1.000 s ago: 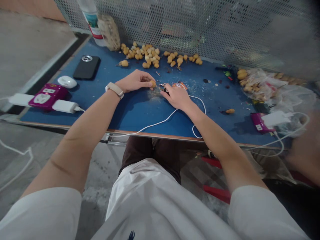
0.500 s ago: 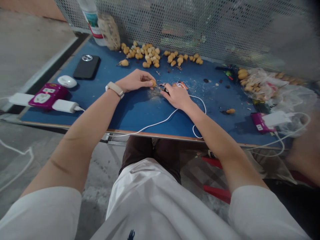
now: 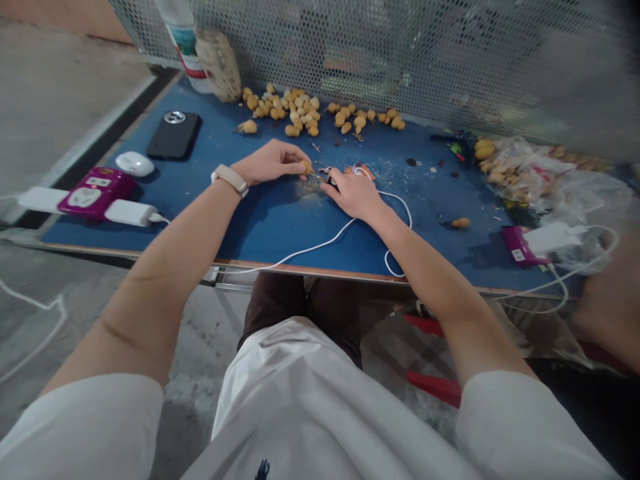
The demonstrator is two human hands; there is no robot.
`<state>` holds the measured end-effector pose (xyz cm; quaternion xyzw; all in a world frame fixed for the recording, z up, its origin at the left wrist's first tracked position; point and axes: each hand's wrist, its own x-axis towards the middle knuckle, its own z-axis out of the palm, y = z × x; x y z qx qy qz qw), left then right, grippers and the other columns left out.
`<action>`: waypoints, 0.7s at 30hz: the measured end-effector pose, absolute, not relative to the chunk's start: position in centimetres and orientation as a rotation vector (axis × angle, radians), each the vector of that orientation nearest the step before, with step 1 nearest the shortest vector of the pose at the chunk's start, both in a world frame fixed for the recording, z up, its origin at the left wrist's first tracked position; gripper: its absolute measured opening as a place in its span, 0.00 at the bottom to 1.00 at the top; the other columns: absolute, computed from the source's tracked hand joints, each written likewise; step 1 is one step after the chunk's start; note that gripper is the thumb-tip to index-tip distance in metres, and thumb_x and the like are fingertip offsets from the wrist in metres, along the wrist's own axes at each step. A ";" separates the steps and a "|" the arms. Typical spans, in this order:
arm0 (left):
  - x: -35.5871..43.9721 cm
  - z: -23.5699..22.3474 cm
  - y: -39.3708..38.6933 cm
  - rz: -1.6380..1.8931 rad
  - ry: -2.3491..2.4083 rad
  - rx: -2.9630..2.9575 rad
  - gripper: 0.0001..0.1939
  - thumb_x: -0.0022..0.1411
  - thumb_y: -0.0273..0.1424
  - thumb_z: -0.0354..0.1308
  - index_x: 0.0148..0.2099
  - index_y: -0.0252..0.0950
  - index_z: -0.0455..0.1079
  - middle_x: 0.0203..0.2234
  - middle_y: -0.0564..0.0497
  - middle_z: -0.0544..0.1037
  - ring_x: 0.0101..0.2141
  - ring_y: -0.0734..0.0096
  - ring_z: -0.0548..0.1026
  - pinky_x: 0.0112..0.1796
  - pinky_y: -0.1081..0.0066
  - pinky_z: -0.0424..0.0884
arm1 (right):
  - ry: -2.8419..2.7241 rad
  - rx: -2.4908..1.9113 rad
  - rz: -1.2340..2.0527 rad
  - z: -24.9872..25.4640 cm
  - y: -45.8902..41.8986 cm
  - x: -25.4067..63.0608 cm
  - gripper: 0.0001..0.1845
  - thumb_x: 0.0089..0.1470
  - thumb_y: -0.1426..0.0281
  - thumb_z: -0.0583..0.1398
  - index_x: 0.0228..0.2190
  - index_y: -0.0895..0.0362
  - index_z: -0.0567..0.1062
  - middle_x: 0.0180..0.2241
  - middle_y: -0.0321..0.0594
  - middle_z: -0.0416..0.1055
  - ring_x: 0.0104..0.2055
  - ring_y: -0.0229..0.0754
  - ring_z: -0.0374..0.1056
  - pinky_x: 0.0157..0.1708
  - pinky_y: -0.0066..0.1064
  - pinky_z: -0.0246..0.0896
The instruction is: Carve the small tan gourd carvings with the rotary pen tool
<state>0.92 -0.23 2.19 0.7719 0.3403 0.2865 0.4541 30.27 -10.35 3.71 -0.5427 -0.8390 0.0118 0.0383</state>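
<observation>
Over the middle of the blue table (image 3: pixel 270 230), my left hand (image 3: pixel 274 162) pinches a small tan gourd (image 3: pixel 307 167) between thumb and fingers. My right hand (image 3: pixel 354 192) is closed around a small dark tool (image 3: pixel 331 181), mostly hidden by the fingers, whose thin tip points at the gourd. Whether the tip touches it I cannot tell. Pale dust (image 3: pixel 311 190) lies on the table under both hands. A white cable (image 3: pixel 320 248) passes by my right hand. Behind the hands is a pile of small gourds (image 3: pixel 300 107), with a single gourd (image 3: pixel 247 127) to its left.
At left are a black phone (image 3: pixel 174 137), a white mouse-shaped object (image 3: pixel 135 163) and a purple power strip (image 3: pixel 95 193). A bottle (image 3: pixel 185 47) and jar (image 3: pixel 219 65) stand at the back left by the perforated panel (image 3: pixel 350 53). At right lie plastic bags (image 3: pixel 545 173) and another purple strip (image 3: pixel 520 245).
Both hands keep almost the same place and grip. At the right edge, the blurred arm of another person has shifted slightly.
</observation>
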 end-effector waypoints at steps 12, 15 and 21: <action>1.0 2.1 -0.2 0.724 0.858 1.888 0.23 0.71 0.48 0.87 0.58 0.39 0.94 0.45 0.41 0.94 0.55 0.46 0.95 0.67 0.49 0.87 | -2.582 -1.657 0.029 3.9 -10.4 30.3 0.34 0.92 0.49 0.48 0.77 0.56 0.77 0.57 0.61 0.90 0.59 0.69 0.83 0.57 0.49 0.70; 1.0 2.1 -0.3 0.721 0.848 1.895 0.22 0.71 0.47 0.87 0.59 0.39 0.94 0.46 0.42 0.94 0.55 0.46 0.95 0.67 0.49 0.87 | -2.587 -1.673 0.027 4.0 -10.5 30.2 0.35 0.92 0.47 0.47 0.76 0.56 0.76 0.58 0.62 0.90 0.58 0.69 0.83 0.56 0.49 0.71; 0.8 1.9 0.0 0.706 0.837 1.906 0.23 0.72 0.47 0.87 0.60 0.39 0.95 0.47 0.40 0.94 0.55 0.46 0.95 0.67 0.51 0.87 | -2.586 -1.681 0.027 4.2 -10.7 30.1 0.35 0.92 0.48 0.48 0.78 0.57 0.76 0.58 0.61 0.90 0.57 0.69 0.83 0.58 0.49 0.70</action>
